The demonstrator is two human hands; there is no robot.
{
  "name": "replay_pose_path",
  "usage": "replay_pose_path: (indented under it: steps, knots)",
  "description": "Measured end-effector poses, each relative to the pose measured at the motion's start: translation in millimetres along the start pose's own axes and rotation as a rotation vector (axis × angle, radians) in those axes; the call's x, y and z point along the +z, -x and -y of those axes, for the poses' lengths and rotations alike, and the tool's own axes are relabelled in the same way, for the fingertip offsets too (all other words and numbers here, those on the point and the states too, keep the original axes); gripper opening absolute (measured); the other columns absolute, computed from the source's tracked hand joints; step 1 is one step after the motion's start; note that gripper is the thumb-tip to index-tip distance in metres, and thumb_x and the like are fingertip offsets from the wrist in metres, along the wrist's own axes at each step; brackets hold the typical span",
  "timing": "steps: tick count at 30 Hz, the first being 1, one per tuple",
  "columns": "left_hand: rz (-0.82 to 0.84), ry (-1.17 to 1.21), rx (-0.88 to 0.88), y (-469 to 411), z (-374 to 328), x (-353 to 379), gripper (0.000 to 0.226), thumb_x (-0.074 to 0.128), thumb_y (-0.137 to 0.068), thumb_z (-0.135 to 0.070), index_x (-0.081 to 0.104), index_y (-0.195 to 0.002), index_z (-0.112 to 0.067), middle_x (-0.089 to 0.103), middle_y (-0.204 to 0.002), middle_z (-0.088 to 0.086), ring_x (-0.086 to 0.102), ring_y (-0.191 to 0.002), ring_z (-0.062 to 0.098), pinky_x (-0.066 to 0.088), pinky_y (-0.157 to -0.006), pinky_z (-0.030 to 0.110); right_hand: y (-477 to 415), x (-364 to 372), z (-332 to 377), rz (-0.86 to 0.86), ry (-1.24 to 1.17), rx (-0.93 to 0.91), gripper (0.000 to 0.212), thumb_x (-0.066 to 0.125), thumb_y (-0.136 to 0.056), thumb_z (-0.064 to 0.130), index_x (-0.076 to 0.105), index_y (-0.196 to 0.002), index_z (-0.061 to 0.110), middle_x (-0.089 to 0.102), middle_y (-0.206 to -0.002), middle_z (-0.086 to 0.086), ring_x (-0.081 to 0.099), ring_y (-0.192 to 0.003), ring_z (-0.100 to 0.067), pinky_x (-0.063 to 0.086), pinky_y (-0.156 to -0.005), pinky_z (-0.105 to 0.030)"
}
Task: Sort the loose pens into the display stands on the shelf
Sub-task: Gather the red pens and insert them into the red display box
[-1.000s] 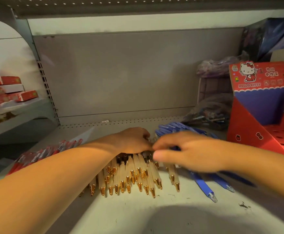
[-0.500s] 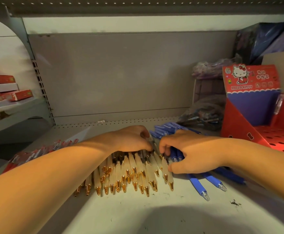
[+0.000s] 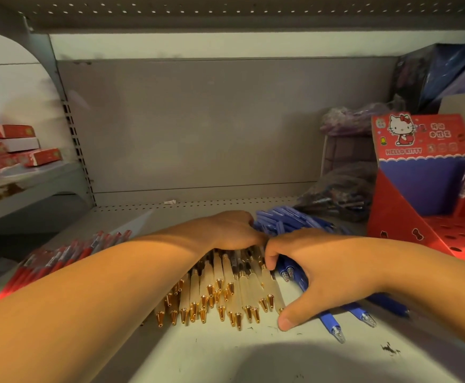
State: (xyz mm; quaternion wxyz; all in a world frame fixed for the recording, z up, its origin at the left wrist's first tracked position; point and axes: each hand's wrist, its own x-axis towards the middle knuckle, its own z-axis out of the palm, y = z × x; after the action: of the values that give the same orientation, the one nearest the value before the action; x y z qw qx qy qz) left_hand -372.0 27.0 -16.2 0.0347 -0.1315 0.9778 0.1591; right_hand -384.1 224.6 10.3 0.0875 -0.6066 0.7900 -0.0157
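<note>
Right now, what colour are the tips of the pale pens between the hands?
Shiny gold; the pen tips show best in the head view.

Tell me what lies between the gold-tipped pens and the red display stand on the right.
The blue pens lie heaped on the shelf between the gold-tipped pens and the red display stand; the right hand rests across them.

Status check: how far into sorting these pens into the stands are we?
Early. Done: only grouping, red pens left, blue pens right. In hand: left hand rests on and right hand grips the gold-tipped pens. Left: the display stand shows empty holes; all three piles lie on the shelf.
</note>
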Motion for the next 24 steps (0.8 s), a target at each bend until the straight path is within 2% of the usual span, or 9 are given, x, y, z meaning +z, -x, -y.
replay_pose_path:
  steps: [2,5,8,10,14,17,21,22,24]
  knots:
    - [0.008,-0.003,-0.001,-3,-1,-2,0.047,0.057,-0.091,-0.053,0.058,-0.123,-0.019,0.064,-0.109,0.001,0.056,-0.091,0.012,0.037,-0.067,0.022,2,0,0,0.005,-0.005,-0.009,0.063,0.072,-0.071,0.067,0.045,-0.121,0.04,0.05,-0.113,0.022,0.05,-0.102,-0.002,0.046,-0.092,-0.025]
    - [0.016,0.0,-0.007,-3,0,-5,0.052,0.057,-0.091,-0.053,0.052,-0.131,-0.019,0.059,-0.122,0.003,0.053,-0.099,0.013,0.036,-0.071,0.025,3,0,3,0.009,-0.032,-0.046,0.065,0.073,-0.075,0.059,0.043,-0.131,0.04,0.049,-0.126,0.024,0.048,-0.113,0.002,0.043,-0.099,-0.022]
    - [0.057,-0.015,0.009,-5,-2,-4,0.036,0.053,-0.093,-0.054,0.056,-0.117,-0.027,0.06,-0.116,0.0,0.052,-0.092,0.008,0.033,-0.065,0.022,4,-1,4,0.015,-0.035,-0.068,0.066,0.073,-0.078,0.054,0.042,-0.135,0.04,0.049,-0.131,0.025,0.047,-0.117,0.003,0.042,-0.101,-0.019]
    - [0.049,-0.015,0.022,-7,-4,-3,0.039,0.053,-0.094,-0.051,0.058,-0.122,-0.025,0.061,-0.115,-0.001,0.052,-0.09,0.007,0.032,-0.063,0.021,4,-2,5,0.022,-0.044,-0.066,0.066,0.074,-0.078,0.053,0.042,-0.135,0.041,0.049,-0.132,0.025,0.048,-0.118,0.003,0.043,-0.101,-0.02]
    - [-0.008,-0.028,-0.032,-7,-1,-11,0.045,0.062,-0.089,-0.048,0.06,-0.122,-0.019,0.062,-0.116,0.001,0.056,-0.101,0.015,0.043,-0.076,0.028,4,-1,7,0.017,-0.042,-0.076,0.067,0.074,-0.08,0.049,0.039,-0.137,0.044,0.049,-0.13,0.023,0.051,-0.111,0.0,0.046,-0.093,-0.021]
    - [-0.022,-0.018,-0.037,-2,1,-13,0.045,0.067,-0.088,-0.044,0.06,-0.125,-0.019,0.06,-0.115,-0.001,0.055,-0.102,0.015,0.043,-0.078,0.028,5,2,9,-0.013,-0.054,-0.082,0.064,0.074,-0.08,0.046,0.04,-0.134,0.045,0.049,-0.126,0.024,0.05,-0.108,0.003,0.045,-0.092,-0.02]
    - [-0.121,0.107,-0.028,2,0,-16,0.04,0.076,-0.082,-0.032,0.064,-0.119,-0.023,0.055,-0.106,-0.008,0.051,-0.093,0.009,0.035,-0.063,0.018,7,4,12,-0.064,-0.076,-0.093,0.049,0.073,-0.079,0.043,0.049,-0.121,0.041,0.051,-0.114,0.024,0.051,-0.102,0.002,0.048,-0.091,-0.025]
    - [-0.139,0.147,-0.029,3,0,-17,0.038,0.078,-0.081,-0.028,0.066,-0.117,-0.022,0.056,-0.105,-0.008,0.05,-0.091,0.007,0.035,-0.065,0.018,7,3,12,-0.063,-0.076,-0.091,0.045,0.073,-0.079,0.044,0.051,-0.118,0.041,0.051,-0.111,0.022,0.051,-0.102,0.001,0.048,-0.091,-0.026]
    - [-0.173,0.236,-0.037,5,-1,-17,0.034,0.078,-0.08,-0.022,0.069,-0.113,-0.021,0.06,-0.109,-0.006,0.052,-0.097,0.008,0.038,-0.078,0.022,8,0,11,-0.042,-0.062,-0.077,0.037,0.074,-0.079,0.047,0.058,-0.111,0.038,0.051,-0.109,0.021,0.051,-0.102,0.001,0.048,-0.092,-0.027]
